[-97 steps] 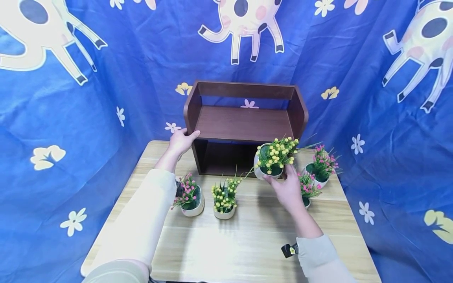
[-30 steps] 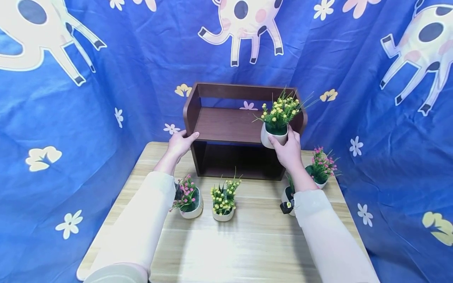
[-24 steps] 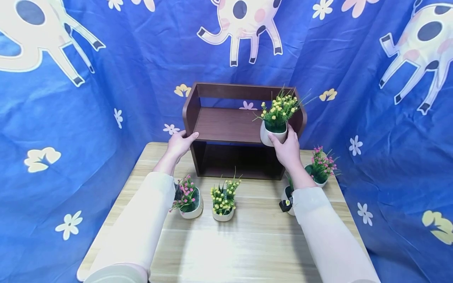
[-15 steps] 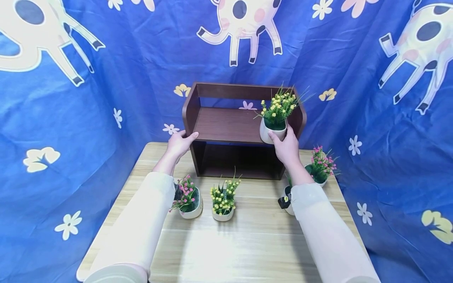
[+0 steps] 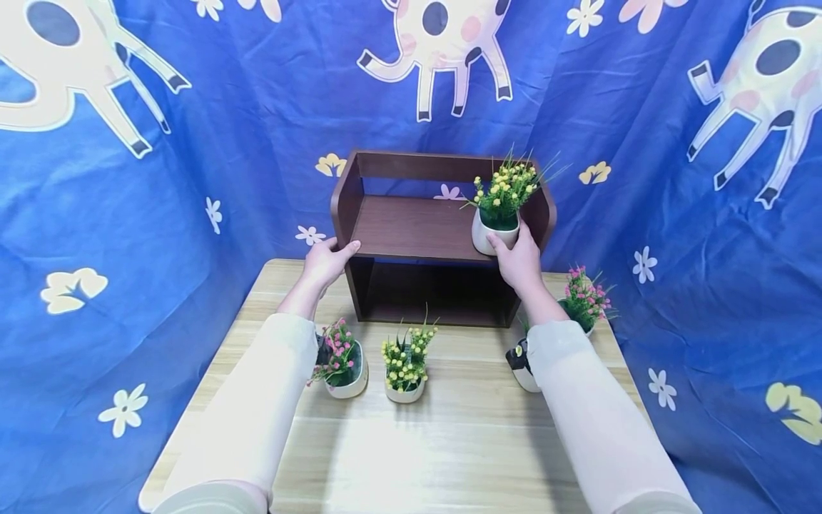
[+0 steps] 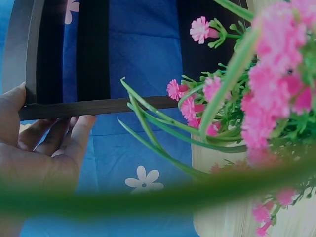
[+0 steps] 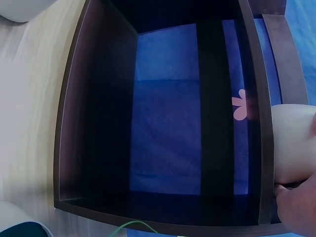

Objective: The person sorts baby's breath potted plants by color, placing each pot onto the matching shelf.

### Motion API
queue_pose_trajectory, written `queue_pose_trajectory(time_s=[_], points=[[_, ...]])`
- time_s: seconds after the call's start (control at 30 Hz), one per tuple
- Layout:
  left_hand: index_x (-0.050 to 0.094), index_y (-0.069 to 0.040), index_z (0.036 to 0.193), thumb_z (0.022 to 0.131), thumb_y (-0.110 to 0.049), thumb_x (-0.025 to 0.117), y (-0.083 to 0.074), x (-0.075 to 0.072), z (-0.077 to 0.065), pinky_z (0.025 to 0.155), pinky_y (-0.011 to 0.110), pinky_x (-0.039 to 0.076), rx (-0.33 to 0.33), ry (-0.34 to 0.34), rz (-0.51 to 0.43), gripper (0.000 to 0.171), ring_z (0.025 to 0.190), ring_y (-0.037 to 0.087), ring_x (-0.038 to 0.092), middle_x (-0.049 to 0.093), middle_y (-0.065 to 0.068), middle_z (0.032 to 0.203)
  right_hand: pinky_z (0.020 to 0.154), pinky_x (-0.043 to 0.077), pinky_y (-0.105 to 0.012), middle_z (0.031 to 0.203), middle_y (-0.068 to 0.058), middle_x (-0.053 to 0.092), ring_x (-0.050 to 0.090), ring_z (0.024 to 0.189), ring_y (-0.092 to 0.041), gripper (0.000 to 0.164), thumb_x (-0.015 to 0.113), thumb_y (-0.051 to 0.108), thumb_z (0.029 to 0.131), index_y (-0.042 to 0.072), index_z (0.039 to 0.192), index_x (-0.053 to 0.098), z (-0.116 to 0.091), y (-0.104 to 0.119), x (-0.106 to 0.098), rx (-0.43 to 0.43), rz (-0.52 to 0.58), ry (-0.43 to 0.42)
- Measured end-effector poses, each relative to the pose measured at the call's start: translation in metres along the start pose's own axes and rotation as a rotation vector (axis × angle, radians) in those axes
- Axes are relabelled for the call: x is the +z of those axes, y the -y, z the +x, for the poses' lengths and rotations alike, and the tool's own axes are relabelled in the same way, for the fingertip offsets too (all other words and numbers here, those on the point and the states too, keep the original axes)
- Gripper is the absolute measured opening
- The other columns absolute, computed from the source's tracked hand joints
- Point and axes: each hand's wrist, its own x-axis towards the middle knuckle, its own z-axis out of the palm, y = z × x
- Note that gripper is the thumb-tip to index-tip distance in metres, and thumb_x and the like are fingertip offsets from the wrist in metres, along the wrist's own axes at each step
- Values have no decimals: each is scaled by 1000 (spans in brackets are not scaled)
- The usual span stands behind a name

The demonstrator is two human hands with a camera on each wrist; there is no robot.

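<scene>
A white pot of yellow artificial flowers (image 5: 504,196) is upright at the right end of the upper board of the dark brown two-tier shelf (image 5: 417,227). My right hand (image 5: 521,260) grips that pot from its right side, thumb in front. In the right wrist view, the pot (image 7: 294,143) sits against the upper board, and only part of the hand (image 7: 298,210) shows. My left hand (image 5: 326,264) holds the shelf's left side panel. The left wrist view shows its thumb (image 6: 15,96) on one side of the panel and the fingers on the other.
On the wooden table (image 5: 398,457) stand a pink-flowered pot (image 5: 347,368) and a yellow-flowered one (image 5: 406,368) in front of the shelf. At right are another pink-flowered pot (image 5: 584,303) and a pot (image 5: 526,378) partly hidden by my right sleeve. Blue printed cloth (image 5: 270,107) surrounds the table.
My right hand has lifted the yellow-flowered pot from in front of the shelf up to the upper board, then eased it slightly farther back. My left hand has stayed on the side panel.
</scene>
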Motion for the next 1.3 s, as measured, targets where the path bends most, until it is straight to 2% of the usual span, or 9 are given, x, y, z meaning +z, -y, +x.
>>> queue_pose_trajectory(time_s=[0.4, 0.63, 0.8, 0.97, 1.1, 1.2, 1.3], points=[[56, -13, 142, 92, -60, 63, -2, 0, -1, 113, 50, 44, -3, 3, -13, 69, 135, 33, 53, 55, 17, 147, 118, 36, -51, 153, -16, 48, 45, 143, -34, 86, 64, 57, 92, 14, 158, 28, 10, 0, 0, 2, -1, -3], [56, -14, 143, 92, -60, 62, -3, 0, 0, 114, 51, 43, -1, 4, -5, 68, 135, 33, 53, 55, 16, 147, 123, 30, -47, 158, -14, 42, 40, 146, -30, 85, 66, 52, 93, 17, 159, 25, 13, -1, -1, 29, 103, 30], [54, -15, 144, 92, -59, 63, -3, -1, 0, 111, 49, 47, -8, 13, -32, 69, 132, 33, 55, 54, 16, 148, 124, 27, -47, 159, -16, 38, 36, 148, -31, 86, 66, 51, 93, 17, 160, 24, 13, -1, -2, 25, 123, 36], [53, -15, 146, 92, -59, 63, -3, -1, -1, 110, 48, 48, -11, 23, -29, 70, 133, 33, 55, 53, 17, 149, 126, 25, -45, 163, -14, 32, 32, 151, -28, 92, 66, 53, 93, 13, 161, 18, 13, -2, 0, 49, 137, 33], [53, -15, 145, 92, -60, 63, -2, -1, -1, 109, 48, 49, -15, 27, -31, 71, 132, 33, 56, 52, 17, 149, 126, 26, -43, 163, -14, 33, 32, 151, -27, 94, 66, 54, 92, 9, 160, 19, 11, -2, 2, 58, 142, 8], [54, -16, 145, 92, -60, 63, -2, -1, 0, 111, 49, 47, -18, 23, -23, 70, 134, 33, 54, 53, 16, 149, 126, 27, -42, 163, -15, 34, 34, 151, -27, 94, 67, 53, 91, 7, 159, 21, 10, -3, 3, 63, 147, -11], [54, -16, 144, 92, -61, 62, -2, -1, -1, 114, 51, 42, -11, 16, 2, 69, 137, 34, 51, 52, 16, 150, 126, 28, -38, 164, -13, 32, 34, 151, -24, 97, 70, 51, 90, 6, 159, 20, 10, -3, 4, 80, 200, -22]])
